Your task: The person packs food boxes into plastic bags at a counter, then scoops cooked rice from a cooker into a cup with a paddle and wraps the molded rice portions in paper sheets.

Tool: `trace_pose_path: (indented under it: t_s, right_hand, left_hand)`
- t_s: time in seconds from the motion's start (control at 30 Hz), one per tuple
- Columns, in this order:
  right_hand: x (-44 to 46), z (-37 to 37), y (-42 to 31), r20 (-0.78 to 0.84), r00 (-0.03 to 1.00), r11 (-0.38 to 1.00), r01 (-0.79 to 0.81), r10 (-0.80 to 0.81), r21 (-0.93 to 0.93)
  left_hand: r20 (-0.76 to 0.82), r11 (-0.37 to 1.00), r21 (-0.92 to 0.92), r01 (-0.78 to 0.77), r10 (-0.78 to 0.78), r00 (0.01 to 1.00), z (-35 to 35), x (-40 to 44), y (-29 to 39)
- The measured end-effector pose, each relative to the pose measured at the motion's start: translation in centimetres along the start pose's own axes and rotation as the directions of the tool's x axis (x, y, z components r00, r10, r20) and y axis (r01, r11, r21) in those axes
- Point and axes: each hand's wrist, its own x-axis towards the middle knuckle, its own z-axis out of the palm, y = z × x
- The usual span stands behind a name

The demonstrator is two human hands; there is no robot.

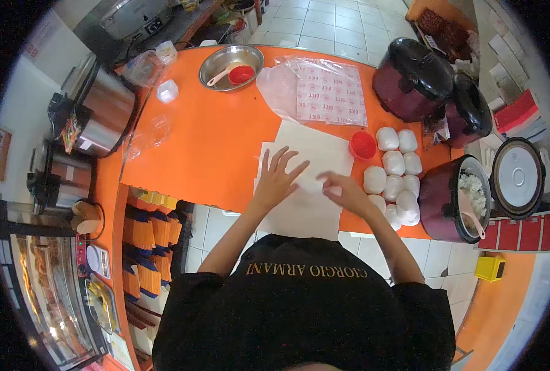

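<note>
Pale paper sheets (299, 216) lie at the front of the orange table. My left hand (277, 179) is over their left part, fingers spread, with nothing held in it. On the right, my right hand (344, 193) has bent fingers near a small white item (311, 183) on the paper; the fingertips are blurred, and whether they hold it is unclear. A red cup (362, 145) stands at the right edge of the sheets. Beside it sit several white wrapped bundles (393, 162), some stacked.
A metal bowl (231, 86) holds a red cup and a ladle. Printed paper (330, 93) lies at the back. An open rice cooker (442, 198) stands at the right, closed cookers (411, 86) behind it. Plastic wrap (154, 135) lies at the left.
</note>
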Motion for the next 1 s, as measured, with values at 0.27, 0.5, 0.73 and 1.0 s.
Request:
trace_pose_path:
  t_s: [0.27, 0.5, 0.73, 1.0]
  right_hand:
    - [-1.7, 3.7, 5.5, 0.147, 0.962, 0.746, 0.272, -0.232, -0.607]
    - [-3.5, 5.7, 6.1, 0.039, 0.875, 0.616, 0.371, -0.483, -0.695]
    - [-0.6, 4.2, 5.2, 0.098, 0.985, 0.889, 0.169, -0.140, -0.426]
    - [4.9, 3.8, 5.2, -0.010, 0.942, 0.771, -0.281, 0.336, -0.571]
  left_hand:
    - [0.411, 0.919, -0.036, -0.393, 0.373, 0.832, 0.3, -3.2, -4.3]
    - [0.303, 0.908, -0.309, -0.282, 0.375, 0.876, 2.7, -5.6, -5.1]
    - [0.562, 0.895, -0.433, 0.111, 0.171, 0.810, 3.7, -4.0, -5.7]
    - [0.645, 0.916, -0.231, 0.327, -0.107, 0.756, 5.7, 2.5, -4.6]
